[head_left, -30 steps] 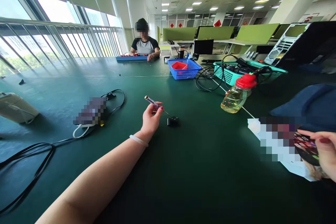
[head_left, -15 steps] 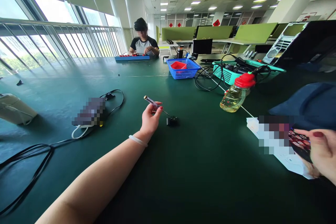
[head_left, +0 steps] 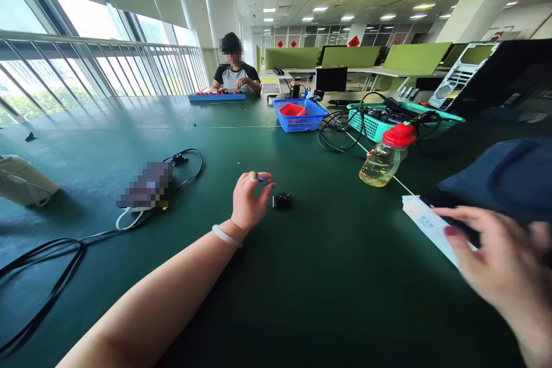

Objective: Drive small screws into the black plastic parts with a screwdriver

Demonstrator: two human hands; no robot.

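My left hand [head_left: 250, 202], with a white band at the wrist, is closed around a small screwdriver [head_left: 261, 179] with a clear handle and a tan end cap. Its tip is hidden from me. Just right of those fingers, a small shiny black block [head_left: 282, 201] lies on the dark green table, apart from the hand. At the right, my right hand [head_left: 495, 253] is partly blurred, thumb and fingers on either side of a dark phone [head_left: 463, 229]. The phone lies over a white printed pack [head_left: 431, 230].
Left are a cabled device [head_left: 146, 185], black cords [head_left: 64, 264] and a beige case [head_left: 23, 181]. Ahead are a blue basket [head_left: 302, 122], a teal basket [head_left: 366, 123] and a red-lidded bottle [head_left: 382, 164]. Dark blue cloth [head_left: 504, 178] lies right. Another person [head_left: 237, 75] sits opposite.
The screwdriver has swung in my left hand and its shaft no longer shows by the black block. My right hand has moved left over the phone, whose lit screen is now out of sight.
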